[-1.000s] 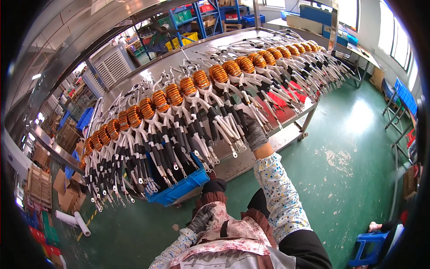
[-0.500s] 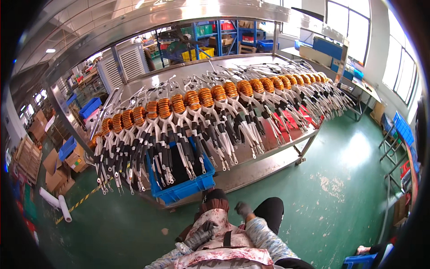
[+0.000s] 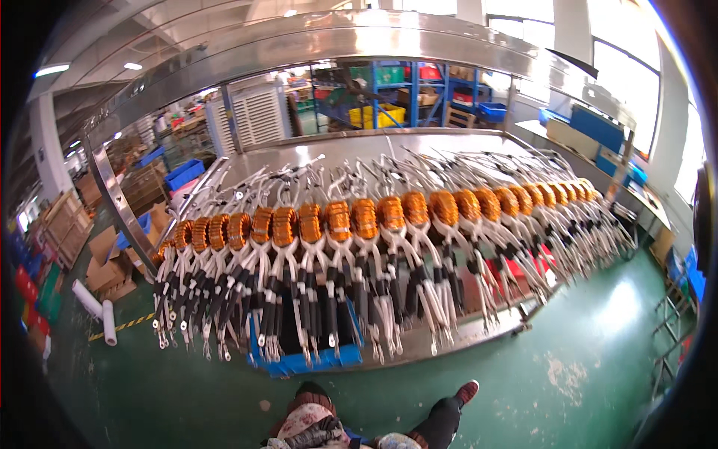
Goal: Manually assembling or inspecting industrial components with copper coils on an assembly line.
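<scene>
At the lower edge my left hand [image 3: 321, 432], in a dark grey glove, rests against my patterned apron; its fingers are too cut off to read. Only the light patterned sleeve [image 3: 396, 441] of my right arm shows, its hand out of sight. Neither hand touches the table. Ahead, a long row of copper-wound ring coils [image 3: 338, 220] lies along the steel table [image 3: 262, 153]. Their white leads [image 3: 428, 299] with black sleeving and metal lugs hang over its near edge.
A blue crate [image 3: 314, 362] sits under the hanging leads, near my feet. Red material [image 3: 516, 275] shows behind the leads at right. A steel frame [image 3: 112, 191] rises over the table. White rolls [image 3: 109, 323] and cardboard boxes [image 3: 108, 262] stand on the green floor at left.
My view has tilted up, so the table and coils sit lower and my hands have dropped to the lower edge. My right hand has left the picture. One leg has stepped out rightward.
</scene>
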